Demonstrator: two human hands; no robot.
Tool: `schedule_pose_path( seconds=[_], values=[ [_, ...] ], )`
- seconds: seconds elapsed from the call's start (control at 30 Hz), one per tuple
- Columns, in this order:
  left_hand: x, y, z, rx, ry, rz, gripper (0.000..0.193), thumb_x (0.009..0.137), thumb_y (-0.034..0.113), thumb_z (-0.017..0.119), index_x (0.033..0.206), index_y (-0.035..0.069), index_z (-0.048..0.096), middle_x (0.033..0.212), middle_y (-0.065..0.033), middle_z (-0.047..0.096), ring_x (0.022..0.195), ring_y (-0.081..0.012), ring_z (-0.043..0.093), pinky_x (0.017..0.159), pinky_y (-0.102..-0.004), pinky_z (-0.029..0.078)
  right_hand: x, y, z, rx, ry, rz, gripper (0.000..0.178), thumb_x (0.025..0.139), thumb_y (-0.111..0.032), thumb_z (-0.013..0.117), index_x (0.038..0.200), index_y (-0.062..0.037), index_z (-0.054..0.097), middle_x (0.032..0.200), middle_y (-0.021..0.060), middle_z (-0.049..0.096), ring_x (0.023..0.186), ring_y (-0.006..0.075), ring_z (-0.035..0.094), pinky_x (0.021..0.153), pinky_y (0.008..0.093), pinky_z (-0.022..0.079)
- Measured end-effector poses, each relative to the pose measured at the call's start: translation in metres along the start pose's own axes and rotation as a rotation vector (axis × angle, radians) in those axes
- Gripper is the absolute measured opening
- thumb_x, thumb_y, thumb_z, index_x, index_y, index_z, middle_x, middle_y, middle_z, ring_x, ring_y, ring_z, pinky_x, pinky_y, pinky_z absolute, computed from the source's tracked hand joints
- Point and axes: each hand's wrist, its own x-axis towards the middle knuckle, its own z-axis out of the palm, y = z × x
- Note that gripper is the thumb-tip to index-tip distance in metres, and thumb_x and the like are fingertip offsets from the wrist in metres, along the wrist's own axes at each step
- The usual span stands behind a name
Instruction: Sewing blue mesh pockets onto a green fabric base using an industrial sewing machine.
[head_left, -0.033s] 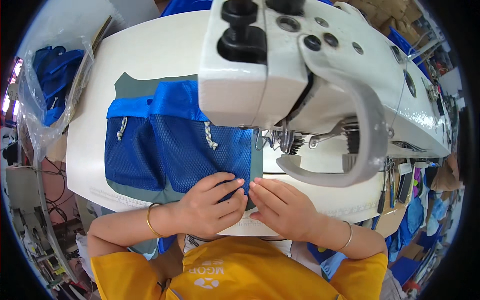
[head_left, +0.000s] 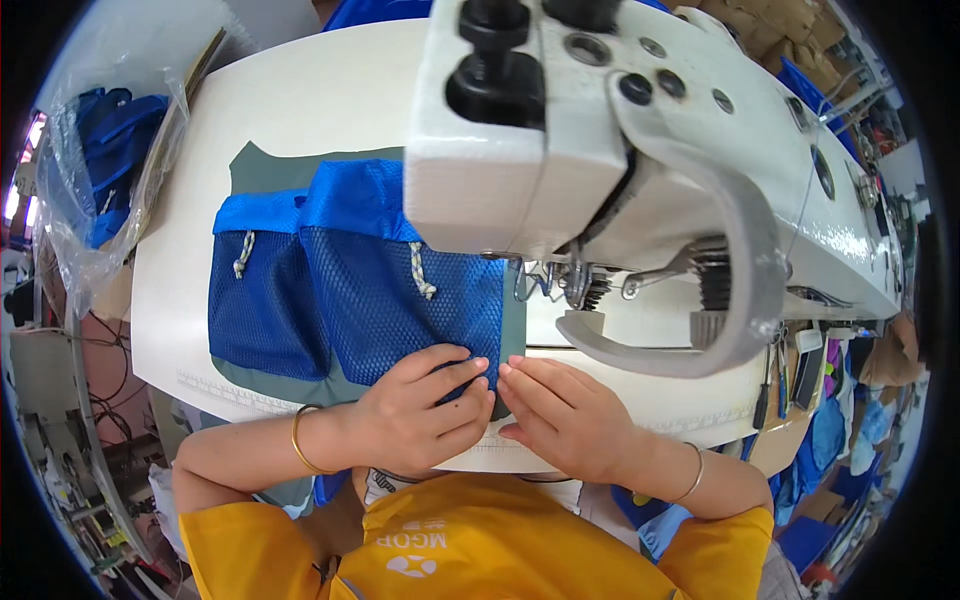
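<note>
A grey-green fabric panel (head_left: 513,325) lies on the sewing table, with two blue mesh pockets (head_left: 385,305) on it. The pockets have bright blue top bands and short pale cords (head_left: 421,270). With curled fingers, my left hand (head_left: 430,405) pinches the right pocket's mesh near its lower right corner. Beside it, my right hand (head_left: 570,415) has its fingers pressed together on the panel's right edge, the thumb underneath. Just beyond both hands is the needle area (head_left: 575,285) of a white sewing machine (head_left: 510,185). Its head hides the panel's upper right part.
A curved grey guard (head_left: 740,250) arches from the machine head on the right. Along the table's front edge runs a printed ruler strip (head_left: 640,432). At the left hangs a clear plastic bag (head_left: 75,240) with blue fabric pieces. Hand tools (head_left: 770,385) stand at the right edge.
The view has shifted very slightly, so the machine head appears a little farther right. Both hands and the fabric keep their places.
</note>
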Motion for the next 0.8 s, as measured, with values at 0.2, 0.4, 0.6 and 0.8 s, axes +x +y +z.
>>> schedule_pose_path(
  seconds=[0.2, 0.4, 0.6, 0.8],
  values=[
    [-0.003, 0.0, 0.001, -0.038, 0.004, -0.038, 0.027, 0.07, 0.014, 0.064, 0.091, -0.001, 0.067, 0.096, -0.0107, 0.063, 0.099, -0.0287, 0.064, 0.092, -0.0443, 0.054, 0.007, 0.006, -0.005, -0.024, -0.018, -0.055, 0.047, 0.07, -0.018, 0.079, 0.109, 0.0068, 0.068, 0.12, 0.0154, 0.064, 0.115, 0.0301, 0.062, 0.094, 0.0385, 0.056],
    [0.002, -0.009, -0.006, -0.092, 0.023, -0.011, 0.023, 0.069, 0.011, 0.065, 0.089, 0.0, 0.066, 0.094, -0.0091, 0.061, 0.101, -0.0271, 0.063, 0.093, -0.043, 0.053, 0.005, 0.014, -0.002, 0.029, -0.052, 0.01, 0.044, 0.069, -0.015, 0.08, 0.108, 0.0033, 0.07, 0.12, 0.0113, 0.065, 0.115, 0.0276, 0.063, 0.092, 0.0354, 0.058],
    [0.003, -0.014, 0.005, -0.083, 0.035, -0.048, 0.02, 0.068, 0.01, 0.066, 0.087, 0.002, 0.066, 0.092, -0.0069, 0.061, 0.099, -0.0253, 0.063, 0.093, -0.0415, 0.053, 0.011, 0.023, -0.005, -0.022, -0.019, -0.062, 0.042, 0.069, -0.013, 0.08, 0.107, 0.0028, 0.07, 0.117, 0.0121, 0.065, 0.11, 0.0287, 0.065, 0.087, 0.0366, 0.059],
    [0.012, -0.029, 0.0, -0.03, 0.103, -0.002, 0.018, 0.069, 0.008, 0.068, 0.086, 0.001, 0.065, 0.089, -0.0069, 0.062, 0.093, -0.0252, 0.065, 0.09, -0.0399, 0.054, 0.02, 0.027, -0.005, -0.041, 0.034, -0.064, 0.043, 0.069, -0.012, 0.08, 0.108, 0.0033, 0.07, 0.117, 0.0122, 0.065, 0.111, 0.0292, 0.065, 0.083, 0.0368, 0.059]
  ],
)
